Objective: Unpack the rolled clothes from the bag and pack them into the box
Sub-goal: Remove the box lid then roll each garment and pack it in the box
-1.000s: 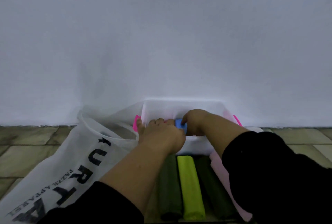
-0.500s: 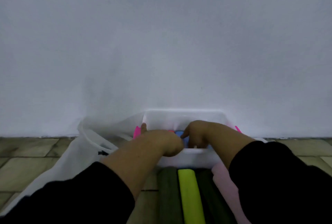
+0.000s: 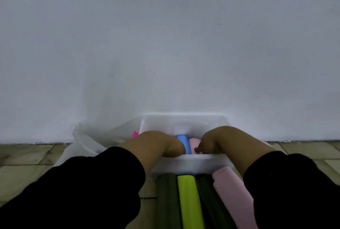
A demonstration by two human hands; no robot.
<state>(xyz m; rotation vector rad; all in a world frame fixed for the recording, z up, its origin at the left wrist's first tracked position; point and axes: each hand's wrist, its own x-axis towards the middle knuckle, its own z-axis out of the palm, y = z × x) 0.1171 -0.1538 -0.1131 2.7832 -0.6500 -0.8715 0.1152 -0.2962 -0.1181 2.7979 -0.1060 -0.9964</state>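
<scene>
Head view: I see the clear box (image 3: 193, 164) dead ahead at 12 o'clock, set on the floor (image 3: 27, 159) against the wall (image 3: 165, 44), with both hands dipped inside it. A blue roll (image 3: 183, 141) and a pink roll (image 3: 194, 145) lie side by side in the box, touching. The left hand (image 3: 161, 143) sits at the blue roll's 9 o'clock and the right hand (image 3: 211, 141) at the pink roll's 3 o'clock.

The left fingers drop behind the box's near wall, so I cannot tell whether they grip anything. The right fingers curl down, one tip (image 3: 197, 149) against the pink roll's near end. I cannot tell if that is a grip or just a push.

The white bag (image 3: 88, 142) slumps at the box's 9 o'clock. At its 6 o'clock four more rolls lie on the floor: a left dark green roll (image 3: 168, 201), a lime roll (image 3: 189, 201), a right dark green roll (image 3: 209, 203) and a long pink roll (image 3: 231, 195).

I judge this to be the packing step, seating the two rolls snugly. The next move, I think, calls for lifting both hands clear and picking up one floor roll. It should go in parallel to the others, without loosening its wrap.
</scene>
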